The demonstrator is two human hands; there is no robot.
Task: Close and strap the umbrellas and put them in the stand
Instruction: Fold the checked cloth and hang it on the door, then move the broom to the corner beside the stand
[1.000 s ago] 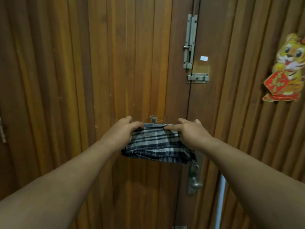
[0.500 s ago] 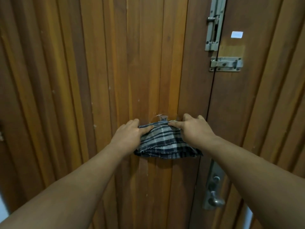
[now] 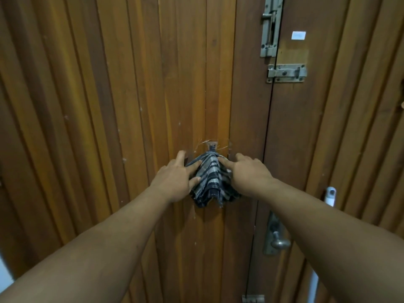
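No umbrella or stand is in view. A dark blue and white plaid cloth (image 3: 211, 178) hangs bunched from a small hook (image 3: 212, 147) on the wooden door (image 3: 131, 106). My left hand (image 3: 175, 182) rests on the cloth's left side with fingers spread, index and thumb touching the fabric. My right hand (image 3: 249, 173) is on the cloth's right side, its index finger stretched up to the cloth's top just below the hook. Neither hand grips the cloth.
A metal door handle (image 3: 278, 242) sits low right of the cloth. A horizontal latch (image 3: 286, 73) and a vertical bolt (image 3: 270, 27) are mounted at upper right by the door seam. A white object (image 3: 330, 195) stands at the right.
The cloth was stretched flat between both hands; now it hangs bunched from the hook and my fingers have opened. The view has shifted closer and to the left.
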